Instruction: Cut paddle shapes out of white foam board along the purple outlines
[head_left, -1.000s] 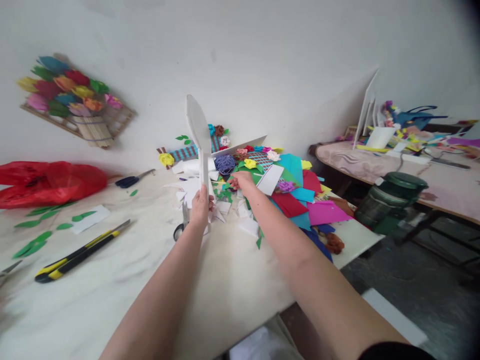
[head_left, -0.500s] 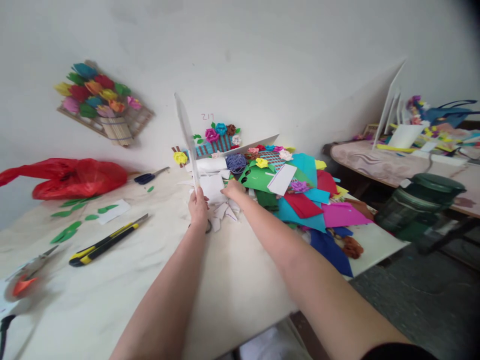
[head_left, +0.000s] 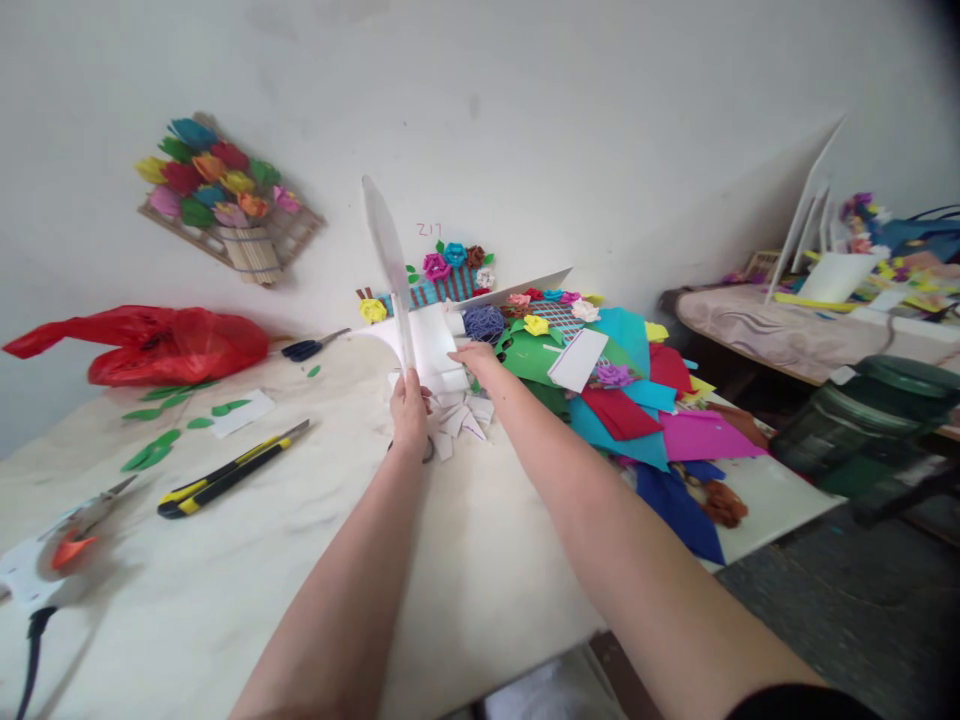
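Observation:
My left hand is closed around the lower end of a thin white board, which stands upright and is seen almost edge-on. To the right, my right hand grips the right edge of a curved white paper sheet; the exact finger contact is small in view. White paper scraps lie just below both hands. Partly hidden by my left hand is a dark scissor handle. A bundle of blue-purple cord rests behind my right hand.
Coloured sheets and paper flowers crowd the right side. A yellow-black utility knife, a glue gun, green leaf cutouts, dark scissors and a red bag lie left. A green bin stands beyond the table's right edge.
The white paper by my right hand has been raised and now curves up beside the board. The whole scene has shifted slightly right in view.

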